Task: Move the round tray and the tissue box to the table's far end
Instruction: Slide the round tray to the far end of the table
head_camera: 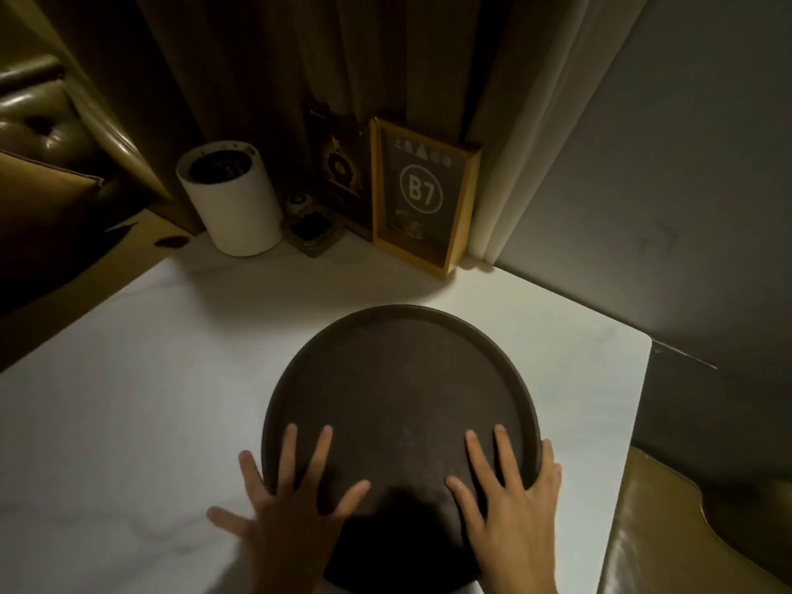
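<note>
A dark brown round tray lies flat on the white table, right of the middle. My left hand rests on the tray's near left part with fingers spread flat, its outer fingers on the table beside the rim. My right hand lies flat on the near right part, fingers spread, the outer fingers over the rim. Neither hand grips anything. A white cylindrical holder with a dark top opening stands at the far end; I cannot tell whether it is the tissue box.
At the far end stand a wood-framed sign marked B7, a dark card and a small dark dish. Curtains hang behind. Padded seats flank the table: one at the left, one at the right.
</note>
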{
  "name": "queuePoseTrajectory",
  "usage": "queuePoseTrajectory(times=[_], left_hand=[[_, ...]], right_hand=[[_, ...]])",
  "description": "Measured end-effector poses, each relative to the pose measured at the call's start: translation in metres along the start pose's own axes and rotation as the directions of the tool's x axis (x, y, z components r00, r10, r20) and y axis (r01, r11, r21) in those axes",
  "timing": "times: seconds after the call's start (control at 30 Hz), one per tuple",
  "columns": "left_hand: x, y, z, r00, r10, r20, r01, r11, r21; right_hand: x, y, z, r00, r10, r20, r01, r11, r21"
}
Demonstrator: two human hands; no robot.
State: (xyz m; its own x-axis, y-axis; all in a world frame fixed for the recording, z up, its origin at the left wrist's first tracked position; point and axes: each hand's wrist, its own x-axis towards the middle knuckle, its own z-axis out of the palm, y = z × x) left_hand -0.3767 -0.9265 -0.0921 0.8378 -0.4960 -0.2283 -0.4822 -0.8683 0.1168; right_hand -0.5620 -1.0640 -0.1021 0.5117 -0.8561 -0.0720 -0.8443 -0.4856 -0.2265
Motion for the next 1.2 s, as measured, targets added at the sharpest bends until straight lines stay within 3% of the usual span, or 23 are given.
queuePoseTrajectory(times=[0.13,0.27,0.7,1.2], left_hand=[[0.024,-0.012,-0.002,0.998,0.024,0.061,-0.026,0.999,0.034],[0.043,-0.011,-0.014,1.0,0.006,-0.003,-0.006,0.999,0.033],[0.09,0.001,-0.02,0.995,-0.055,-0.078,0.058,0.998,0.034],[0.1,-0.001,-0.016,0.991,-0.06,-0.121,0.063,0.998,0.018]], right_hand=[[0.036,-0.028,0.0,0.995,-0.017,0.097,0.02,0.999,-0.033],[0.062,-0.047,0.002,0.991,-0.007,0.13,0.015,0.998,-0.061],[0.123,-0.071,-0.001,0.994,-0.042,0.102,0.052,0.994,-0.098],[0.133,-0.074,0.011,0.995,-0.056,0.08,0.066,0.989,-0.13]])
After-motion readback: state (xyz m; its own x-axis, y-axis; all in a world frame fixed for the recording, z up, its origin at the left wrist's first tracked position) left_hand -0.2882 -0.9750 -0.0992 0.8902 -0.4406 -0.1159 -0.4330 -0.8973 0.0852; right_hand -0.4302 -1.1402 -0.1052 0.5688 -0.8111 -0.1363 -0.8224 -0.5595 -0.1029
